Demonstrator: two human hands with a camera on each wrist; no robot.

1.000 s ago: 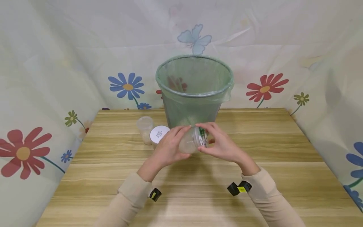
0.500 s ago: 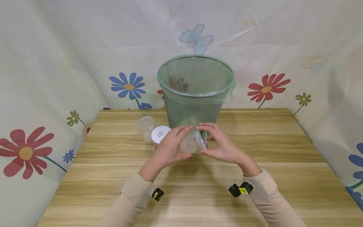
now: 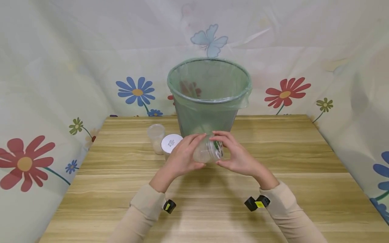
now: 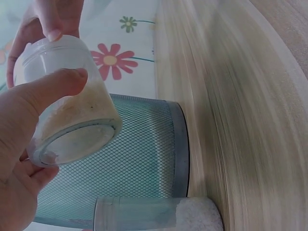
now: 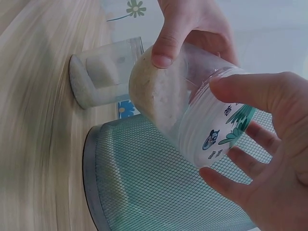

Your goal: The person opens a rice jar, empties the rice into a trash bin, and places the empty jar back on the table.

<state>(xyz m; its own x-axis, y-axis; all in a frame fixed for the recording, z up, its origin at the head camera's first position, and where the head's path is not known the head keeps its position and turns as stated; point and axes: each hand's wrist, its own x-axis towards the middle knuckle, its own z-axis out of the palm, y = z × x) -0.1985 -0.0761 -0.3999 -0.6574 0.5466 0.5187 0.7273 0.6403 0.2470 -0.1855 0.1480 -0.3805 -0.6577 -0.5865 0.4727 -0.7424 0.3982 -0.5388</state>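
A clear plastic jar point(image 3: 202, 152) with pale contents is held tilted on its side, in front of the waste bin. My left hand point(image 3: 183, 153) grips the jar's body, thumb across its near side in the left wrist view. Around the lid point(image 5: 216, 130), printed with green leaves and dark characters, are the spread fingers and thumb of my right hand point(image 3: 237, 153). In the right wrist view, the pale contents lie toward the base. Beside my left hand stands a second jar point(image 3: 171, 143) with a white labelled lid.
A mesh waste bin point(image 3: 209, 116) with a green liner stands behind the hands. A clear container point(image 3: 156, 138) with white contents stands left of the white-lidded jar. Flower-printed sheeting point(image 3: 282, 47) surrounds the wooden table point(image 3: 288, 152).
The lid's green print has come further into view as the lid turned in my right hand. Both hands have stayed in nearly the same place; the other jars have not moved.
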